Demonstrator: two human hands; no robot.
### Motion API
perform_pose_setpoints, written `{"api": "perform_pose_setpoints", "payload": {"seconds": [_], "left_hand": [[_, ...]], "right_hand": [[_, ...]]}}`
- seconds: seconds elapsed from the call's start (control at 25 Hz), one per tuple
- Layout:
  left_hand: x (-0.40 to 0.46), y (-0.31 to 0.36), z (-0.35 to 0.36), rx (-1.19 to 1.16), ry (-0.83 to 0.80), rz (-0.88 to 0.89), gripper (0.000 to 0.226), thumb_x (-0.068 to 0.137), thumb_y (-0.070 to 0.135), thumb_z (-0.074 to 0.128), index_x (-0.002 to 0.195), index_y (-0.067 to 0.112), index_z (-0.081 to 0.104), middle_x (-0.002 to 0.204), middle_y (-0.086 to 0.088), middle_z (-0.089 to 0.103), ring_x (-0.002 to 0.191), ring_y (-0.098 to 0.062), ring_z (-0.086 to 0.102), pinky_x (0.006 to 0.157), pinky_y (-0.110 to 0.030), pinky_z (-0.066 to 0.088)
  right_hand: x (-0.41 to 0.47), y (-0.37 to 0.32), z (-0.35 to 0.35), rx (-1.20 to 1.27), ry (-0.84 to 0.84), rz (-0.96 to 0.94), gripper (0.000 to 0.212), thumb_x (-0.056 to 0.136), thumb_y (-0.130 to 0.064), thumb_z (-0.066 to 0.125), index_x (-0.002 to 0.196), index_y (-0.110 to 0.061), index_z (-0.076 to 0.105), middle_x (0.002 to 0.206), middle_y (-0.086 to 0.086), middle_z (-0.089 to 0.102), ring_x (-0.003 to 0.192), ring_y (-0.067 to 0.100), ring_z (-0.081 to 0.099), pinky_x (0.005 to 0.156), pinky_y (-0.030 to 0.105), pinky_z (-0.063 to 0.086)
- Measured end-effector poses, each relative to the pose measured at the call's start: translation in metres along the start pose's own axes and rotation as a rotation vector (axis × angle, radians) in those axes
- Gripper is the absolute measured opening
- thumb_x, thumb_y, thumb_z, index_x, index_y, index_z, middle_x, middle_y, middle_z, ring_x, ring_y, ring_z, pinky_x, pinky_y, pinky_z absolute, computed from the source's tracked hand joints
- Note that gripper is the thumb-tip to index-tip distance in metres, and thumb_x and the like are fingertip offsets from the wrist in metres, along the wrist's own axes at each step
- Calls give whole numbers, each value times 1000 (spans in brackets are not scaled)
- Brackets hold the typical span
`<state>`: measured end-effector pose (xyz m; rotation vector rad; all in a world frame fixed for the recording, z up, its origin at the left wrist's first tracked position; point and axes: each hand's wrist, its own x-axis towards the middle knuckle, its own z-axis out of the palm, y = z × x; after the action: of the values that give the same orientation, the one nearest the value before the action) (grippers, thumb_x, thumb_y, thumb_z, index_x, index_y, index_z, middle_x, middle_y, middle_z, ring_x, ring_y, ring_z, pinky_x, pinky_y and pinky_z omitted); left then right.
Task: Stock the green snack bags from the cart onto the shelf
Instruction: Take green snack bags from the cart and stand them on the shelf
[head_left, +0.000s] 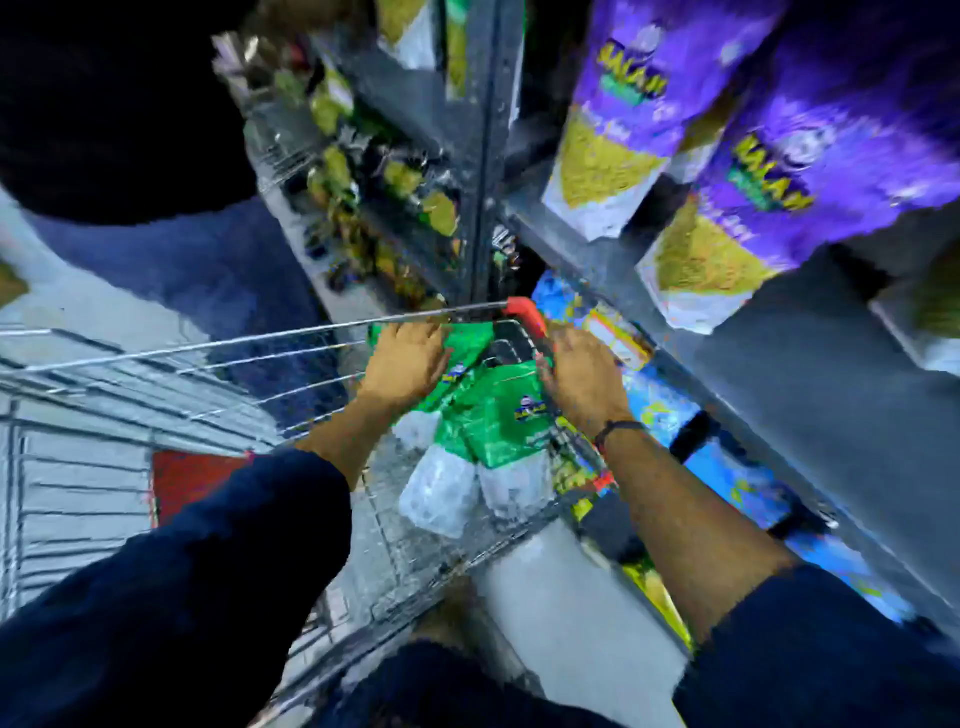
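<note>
Several green snack bags (501, 410) with clear lower parts lie piled in the near corner of a wire cart (218, 345) below me. My left hand (408, 358) rests flat on the upper green bag, fingers curled over its top edge. My right hand (584, 371) grips the right edge of another green bag beside the cart's red corner (525, 312). The shelf (779, 338) runs along the right, its grey board just beyond my right hand.
Purple snack bags (748, 171) stand on the upper right shelf. Blue and yellow packets (670, 415) fill the lower shelf under my right forearm. A dark upright post (485, 156) divides the shelving, with small dark packets (374, 197) to its left. Pale floor shows beside the cart.
</note>
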<state>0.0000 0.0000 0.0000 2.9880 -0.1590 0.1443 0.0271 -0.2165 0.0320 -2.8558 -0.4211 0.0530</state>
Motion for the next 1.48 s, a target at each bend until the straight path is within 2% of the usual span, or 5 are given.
{"api": "perform_pose_setpoints", "payload": {"seconds": [0.2, 0.4, 0.72, 1.0, 1.48], "left_hand": [[-19, 5, 68, -406, -690, -354, 34, 92, 34, 46, 104, 5, 60, 101, -28, 65, 93, -30, 66, 73, -35, 52], [-22, 29, 112, -1226, -609, -887, 17, 85, 12, 62, 89, 17, 46, 61, 3, 54, 41, 1, 48, 36, -14, 39], [-17, 58, 172, -1327, -282, -1211, 12, 91, 16, 49, 101, 10, 49, 118, -30, 55, 113, -42, 54, 97, -56, 44], [-41, 93, 71, -1502, -9, -915, 14, 95, 11, 40, 84, 19, 42, 83, -4, 54, 75, -18, 55, 56, -24, 54], [3, 250, -107, -1312, 182, -31, 10, 82, 35, 49, 79, 25, 47, 81, -13, 51, 77, -19, 46, 68, -36, 39]], "right_hand": [[23, 17, 70, 193, -640, 408, 46, 90, -24, 51, 126, 4, 48, 137, 22, 49, 126, 33, 46, 101, 34, 37], [43, 38, 103, 519, -591, 545, 43, 84, -11, 60, 122, 6, 50, 128, 27, 55, 106, 27, 53, 79, 31, 41], [36, 56, 123, 788, -505, 674, 57, 78, -6, 66, 129, -2, 40, 115, 12, 57, 103, 25, 55, 97, 39, 44], [0, 67, 70, 916, -390, 412, 63, 70, -9, 75, 124, -3, 43, 127, 19, 56, 117, 31, 54, 105, 45, 43], [-116, 157, -166, 791, 261, 142, 41, 77, -29, 68, 112, -8, 63, 115, 11, 69, 96, 11, 63, 71, 22, 52]]}}
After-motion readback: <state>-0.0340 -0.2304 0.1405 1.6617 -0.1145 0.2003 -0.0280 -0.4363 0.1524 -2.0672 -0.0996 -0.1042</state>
